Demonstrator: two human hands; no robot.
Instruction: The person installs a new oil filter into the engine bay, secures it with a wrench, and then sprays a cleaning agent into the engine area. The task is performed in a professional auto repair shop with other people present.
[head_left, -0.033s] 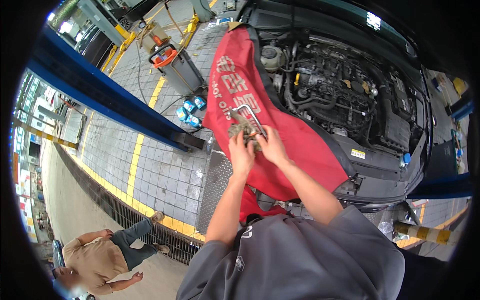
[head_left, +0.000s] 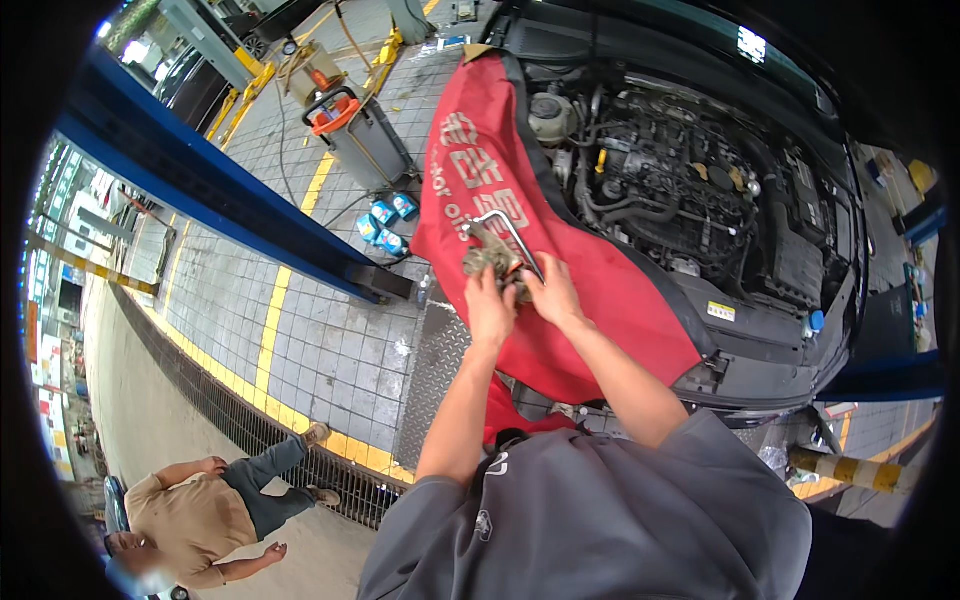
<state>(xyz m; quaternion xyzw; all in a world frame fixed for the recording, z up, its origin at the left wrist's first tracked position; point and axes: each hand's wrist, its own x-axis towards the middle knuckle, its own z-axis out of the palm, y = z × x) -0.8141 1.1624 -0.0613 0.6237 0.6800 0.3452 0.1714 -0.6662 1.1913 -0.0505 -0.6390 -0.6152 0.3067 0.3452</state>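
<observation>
Over the red fender cover, both of my hands are close together. My left hand is closed around a crumpled, dirty brown-grey rag. My right hand grips the lower end of an L-shaped metal wrench, whose bent end points away from me and to the left. The rag lies against the wrench, and a small orange-red spot shows between my hands. My fingers partly hide the rag and the wrench's near end.
To the right is a car's open engine bay. A blue lift post slants across the left. Beyond the cover stand a grey wheeled bin and several blue bottles. Another person is at lower left.
The whole view has shifted slightly. My hands keep the same hold on the rag and the wrench.
</observation>
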